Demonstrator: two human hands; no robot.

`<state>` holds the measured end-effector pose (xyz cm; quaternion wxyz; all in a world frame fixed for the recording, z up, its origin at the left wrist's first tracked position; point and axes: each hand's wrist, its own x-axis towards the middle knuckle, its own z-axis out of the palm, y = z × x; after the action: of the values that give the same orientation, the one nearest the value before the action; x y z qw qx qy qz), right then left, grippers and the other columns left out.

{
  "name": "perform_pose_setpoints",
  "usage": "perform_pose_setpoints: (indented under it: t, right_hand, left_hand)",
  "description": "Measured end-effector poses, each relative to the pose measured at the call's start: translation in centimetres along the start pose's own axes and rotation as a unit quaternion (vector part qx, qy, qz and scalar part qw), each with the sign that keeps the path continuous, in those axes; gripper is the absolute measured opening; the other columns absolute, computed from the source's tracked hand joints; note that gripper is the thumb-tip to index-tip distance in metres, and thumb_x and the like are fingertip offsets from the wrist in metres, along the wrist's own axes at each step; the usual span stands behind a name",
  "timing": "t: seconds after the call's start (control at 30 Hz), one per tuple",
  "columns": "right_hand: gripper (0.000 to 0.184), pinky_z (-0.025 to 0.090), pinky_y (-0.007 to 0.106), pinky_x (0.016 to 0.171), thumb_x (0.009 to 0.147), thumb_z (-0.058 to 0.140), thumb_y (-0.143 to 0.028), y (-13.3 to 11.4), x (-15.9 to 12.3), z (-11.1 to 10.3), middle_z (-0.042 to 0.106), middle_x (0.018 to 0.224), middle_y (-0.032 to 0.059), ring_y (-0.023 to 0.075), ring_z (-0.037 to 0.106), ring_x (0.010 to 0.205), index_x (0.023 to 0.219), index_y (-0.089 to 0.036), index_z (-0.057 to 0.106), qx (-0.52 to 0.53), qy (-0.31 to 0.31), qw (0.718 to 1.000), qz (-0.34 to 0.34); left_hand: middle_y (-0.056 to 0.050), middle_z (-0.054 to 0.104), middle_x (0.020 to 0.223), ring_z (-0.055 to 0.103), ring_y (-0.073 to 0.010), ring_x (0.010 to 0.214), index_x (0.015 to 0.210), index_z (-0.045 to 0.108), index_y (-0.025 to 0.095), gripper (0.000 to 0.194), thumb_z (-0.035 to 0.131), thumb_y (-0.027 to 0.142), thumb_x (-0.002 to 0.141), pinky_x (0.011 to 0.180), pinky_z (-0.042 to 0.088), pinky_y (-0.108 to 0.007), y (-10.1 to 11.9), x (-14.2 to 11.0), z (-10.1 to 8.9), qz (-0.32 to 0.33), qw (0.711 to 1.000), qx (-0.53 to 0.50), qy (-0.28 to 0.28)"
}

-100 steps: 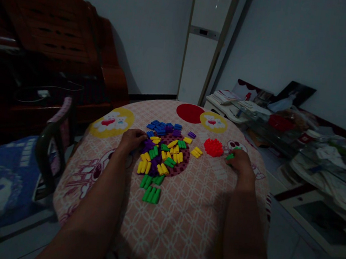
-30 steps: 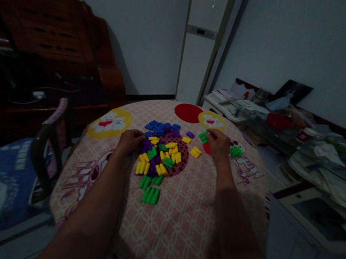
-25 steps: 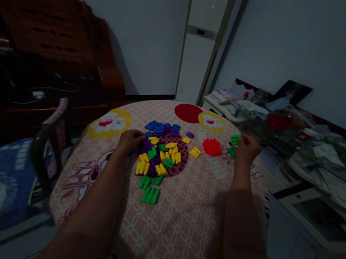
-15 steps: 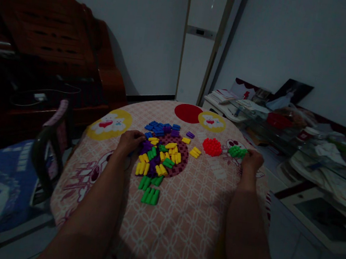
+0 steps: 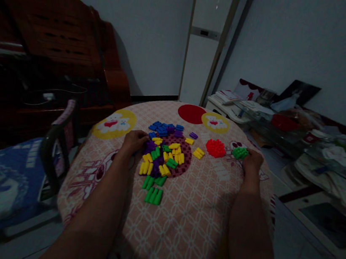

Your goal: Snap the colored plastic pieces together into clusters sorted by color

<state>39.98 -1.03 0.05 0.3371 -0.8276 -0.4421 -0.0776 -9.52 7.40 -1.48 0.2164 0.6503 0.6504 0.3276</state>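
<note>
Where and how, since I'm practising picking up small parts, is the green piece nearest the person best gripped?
Probably by its outer left and right sides, from above and the near edge: the green piece lies flat, its ridges running near to far, with tablecloth showing to either side, while other green pieces lie just beyond its far end.

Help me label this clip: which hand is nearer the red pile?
Right. The right hand is at the green pile, right of the red pile; the left hand is farther to its left, by the mixed blocks.
</note>
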Motion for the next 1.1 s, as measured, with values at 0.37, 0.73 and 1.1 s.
perform_pose_setpoints:
  t: [0.37, 0.73, 1.1]
  right_hand:
    - [0.032, 0.05, 0.034, 0.084, 0.084, 0.054, -0.023, -11.5, -3.4, -3.4, 0.076, 0.097, 0.0126, 0.0241, 0.068, 0.088, 0.104, -0.013, 0.076, 0.122, -0.073, 0.973, -0.183]
    - [0.018, 0.038, 0.027, 0.073, 0.082, 0.072, -0.025, -20.0, -15.5, -0.6, 0.073, 0.101, 0.0106, 0.0225, 0.065, 0.095, 0.098, -0.017, 0.07, -0.055, -0.37, 0.806, -0.459]
    - [0.011, 0.036, 0.026, 0.068, 0.082, 0.06, -0.015, -19.0, -11.1, -3.1, 0.069, 0.082, 0.0019, 0.0167, 0.06, 0.079, 0.088, -0.018, 0.069, 0.111, -0.344, 0.86, -0.361]
  left_hand:
    - [-0.009, 0.079, 0.09, 0.072, -0.0263, 0.087, 0.085, 0.078, 0.019, 0.023, 0.063, 0.031, 0.074, 0.081, 0.054, -0.034, 0.5, -0.5, -0.2, 0.017, 1.0, -0.005, 0.011]
    - [-0.009, 0.079, 0.091, 0.071, -0.0263, 0.087, 0.086, 0.077, 0.018, 0.026, 0.065, 0.035, 0.071, 0.081, 0.053, -0.033, 0.1, -0.2, -0.1, 0.007, 0.999, -0.032, 0.002]
    - [-0.009, 0.079, 0.091, 0.071, -0.025, 0.086, 0.094, 0.078, 0.017, 0.032, 0.062, 0.036, 0.074, 0.078, 0.051, -0.031, 0.0, 0.1, 0.0, 0.004, 1.0, 0.002, 0.0]
